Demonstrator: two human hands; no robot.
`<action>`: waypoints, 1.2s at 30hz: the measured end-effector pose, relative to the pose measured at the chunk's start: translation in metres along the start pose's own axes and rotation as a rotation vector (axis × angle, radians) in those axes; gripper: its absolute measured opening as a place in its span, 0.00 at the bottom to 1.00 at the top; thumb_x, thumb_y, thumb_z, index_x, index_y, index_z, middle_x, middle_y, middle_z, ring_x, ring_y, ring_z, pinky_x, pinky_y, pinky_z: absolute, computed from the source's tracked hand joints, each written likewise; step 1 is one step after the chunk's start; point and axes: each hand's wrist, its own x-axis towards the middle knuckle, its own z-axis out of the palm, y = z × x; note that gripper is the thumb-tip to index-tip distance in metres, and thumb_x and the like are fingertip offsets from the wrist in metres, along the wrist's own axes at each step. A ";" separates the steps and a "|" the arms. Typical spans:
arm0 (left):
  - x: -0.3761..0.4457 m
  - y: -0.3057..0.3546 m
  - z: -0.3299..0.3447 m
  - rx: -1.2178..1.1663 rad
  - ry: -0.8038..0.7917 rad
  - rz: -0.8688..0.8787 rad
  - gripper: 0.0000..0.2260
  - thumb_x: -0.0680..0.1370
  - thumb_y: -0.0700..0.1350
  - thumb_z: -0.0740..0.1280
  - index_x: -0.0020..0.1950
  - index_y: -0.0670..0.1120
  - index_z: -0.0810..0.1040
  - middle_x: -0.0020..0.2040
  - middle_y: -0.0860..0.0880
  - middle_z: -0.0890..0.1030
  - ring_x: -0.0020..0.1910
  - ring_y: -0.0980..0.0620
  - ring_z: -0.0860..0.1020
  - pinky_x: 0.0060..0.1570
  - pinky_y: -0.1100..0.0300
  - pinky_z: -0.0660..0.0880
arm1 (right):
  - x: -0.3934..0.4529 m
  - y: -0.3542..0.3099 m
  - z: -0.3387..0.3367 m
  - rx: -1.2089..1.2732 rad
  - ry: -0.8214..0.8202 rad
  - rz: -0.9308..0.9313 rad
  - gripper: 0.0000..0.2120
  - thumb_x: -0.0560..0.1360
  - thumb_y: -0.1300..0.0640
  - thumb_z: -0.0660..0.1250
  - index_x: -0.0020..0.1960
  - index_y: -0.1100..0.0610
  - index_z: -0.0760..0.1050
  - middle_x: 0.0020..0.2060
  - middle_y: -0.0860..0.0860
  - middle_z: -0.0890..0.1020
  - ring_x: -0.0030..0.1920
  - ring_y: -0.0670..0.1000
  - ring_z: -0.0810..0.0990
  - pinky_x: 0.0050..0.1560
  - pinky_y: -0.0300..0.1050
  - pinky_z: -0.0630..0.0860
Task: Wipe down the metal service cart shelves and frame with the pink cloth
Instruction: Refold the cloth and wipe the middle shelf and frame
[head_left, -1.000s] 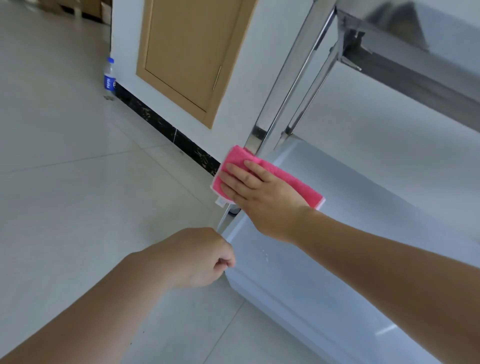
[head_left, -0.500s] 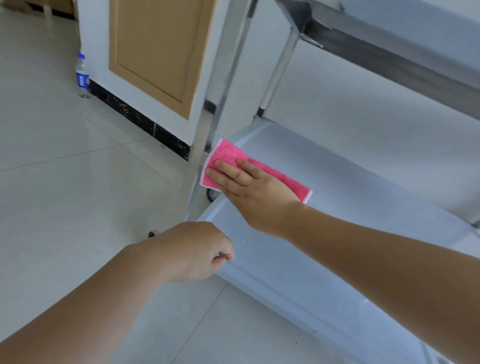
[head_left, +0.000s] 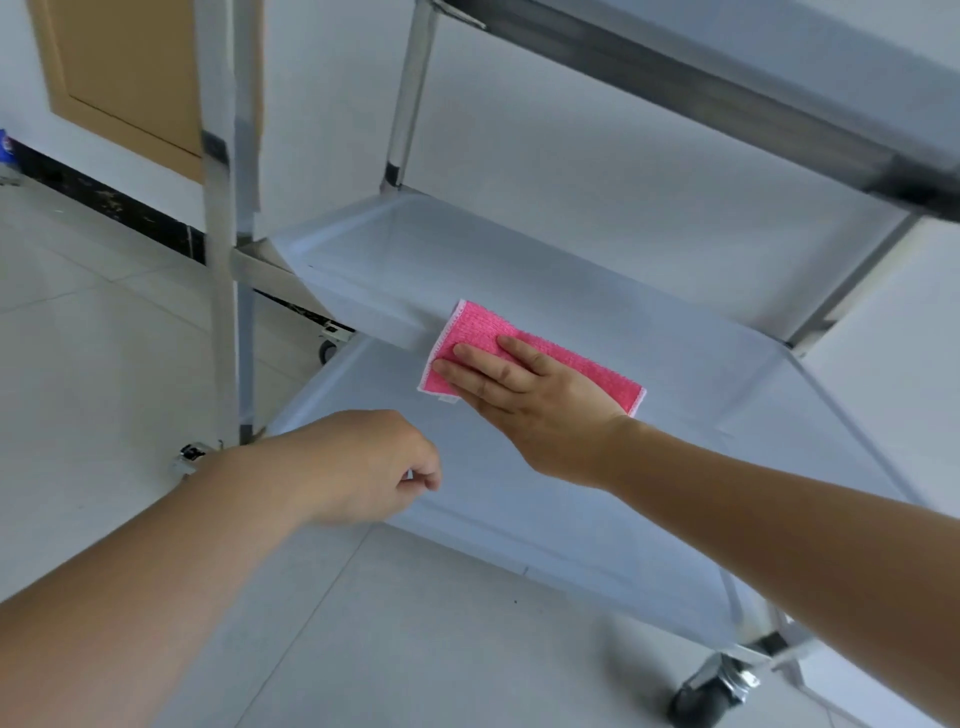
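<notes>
I observe my left hand at seven o'clock, fingers loosely curled, holding nothing, over the lower shelf edge. At centre, my right hand lies flat, fingers straight, pressing the pink cloth onto the middle shelf (front rim). A caster sits at five o'clock.

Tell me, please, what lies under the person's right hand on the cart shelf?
The pink cloth lies flat under the right hand, whose straight fingers press it onto the metal shelf. The shelf surface beneath the cloth is covered, so its state cannot be seen.
</notes>
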 end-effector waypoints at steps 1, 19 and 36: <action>0.004 0.007 0.000 0.005 -0.005 0.009 0.10 0.78 0.51 0.61 0.57 0.58 0.78 0.55 0.59 0.79 0.53 0.59 0.76 0.55 0.62 0.73 | -0.013 0.001 0.005 -0.006 0.000 0.001 0.29 0.75 0.54 0.44 0.72 0.58 0.37 0.72 0.52 0.37 0.71 0.53 0.31 0.71 0.54 0.34; 0.090 0.130 0.026 0.113 -0.027 0.247 0.11 0.77 0.50 0.61 0.57 0.58 0.78 0.56 0.59 0.80 0.54 0.57 0.76 0.55 0.63 0.72 | -0.259 0.010 0.093 -0.065 -0.009 0.054 0.30 0.74 0.58 0.49 0.75 0.59 0.47 0.75 0.46 0.48 0.75 0.54 0.48 0.74 0.54 0.42; 0.126 0.166 0.058 0.152 -0.081 0.337 0.11 0.77 0.50 0.60 0.57 0.57 0.77 0.56 0.59 0.80 0.54 0.58 0.77 0.55 0.62 0.72 | -0.386 0.014 0.124 -0.117 -0.102 0.115 0.30 0.74 0.57 0.54 0.74 0.57 0.50 0.76 0.48 0.48 0.76 0.54 0.41 0.74 0.56 0.45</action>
